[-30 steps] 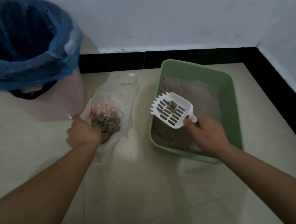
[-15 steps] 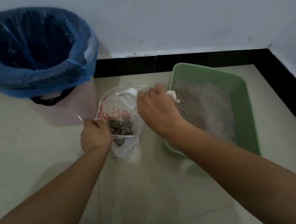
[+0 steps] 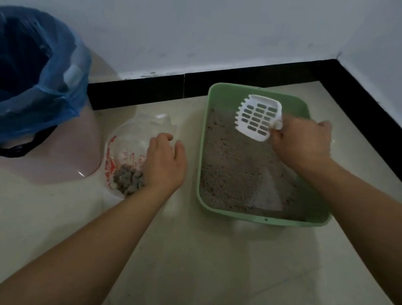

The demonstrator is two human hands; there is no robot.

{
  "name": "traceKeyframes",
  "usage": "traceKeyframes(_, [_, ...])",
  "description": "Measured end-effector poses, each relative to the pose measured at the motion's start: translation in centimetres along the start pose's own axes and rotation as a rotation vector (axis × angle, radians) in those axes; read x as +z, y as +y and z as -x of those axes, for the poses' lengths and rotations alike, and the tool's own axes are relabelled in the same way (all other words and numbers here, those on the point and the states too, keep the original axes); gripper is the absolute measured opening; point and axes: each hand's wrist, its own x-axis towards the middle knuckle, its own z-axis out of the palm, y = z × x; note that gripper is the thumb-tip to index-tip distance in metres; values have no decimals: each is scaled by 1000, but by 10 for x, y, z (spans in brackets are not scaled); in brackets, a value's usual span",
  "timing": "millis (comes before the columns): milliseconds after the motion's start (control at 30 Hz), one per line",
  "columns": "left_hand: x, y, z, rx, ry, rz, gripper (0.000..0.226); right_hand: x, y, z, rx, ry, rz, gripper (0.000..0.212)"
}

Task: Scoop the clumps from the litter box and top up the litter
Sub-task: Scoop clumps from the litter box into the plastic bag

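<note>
Green litter box on tiled floor by wall corner, grey litter inside, pale bare streak near front. Right hand grips handle of white slotted scoop, raised over box's far end, no clumps on it. Left hand lies on right side of clear plastic bag, fingers loosely bent; cannot tell whether pinching plastic. Clumps heaped in bag, just left of box. Blue-lined bin further left.

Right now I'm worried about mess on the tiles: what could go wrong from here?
The plastic bag lies slumped on the floor under the left hand; its clumps could spill. The slotted scoop in the right hand may drop litter crossing the gap from the litter box.
</note>
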Motion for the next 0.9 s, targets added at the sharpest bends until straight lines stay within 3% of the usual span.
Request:
traceKeyframes(100, [24, 23, -12, -20, -226, -66, 52, 13, 29, -4, -55, 57, 127, 24])
traceKeyframes(200, [46, 34, -27, 44, -306, -87, 49, 20, 41, -21, -110, 80, 305, 21])
traceKeyframes(400, [72, 28, -23, -23, -176, -46, 40, 36, 20, -76, -278, 80, 569, 41])
traceKeyframes(600, [76, 21, -24, -29, -153, 53, 36, 60, -18, -132, -505, 64, 748, 53])
traceKeyframes(733, [79, 18, -26, -8, -143, 120, 35, 74, -26, -163, -628, 43, 648, 58])
traceKeyframes(900, [79, 17, -27, 9, -158, 106, 35, 80, -18, -175, -693, 28, 390, 38])
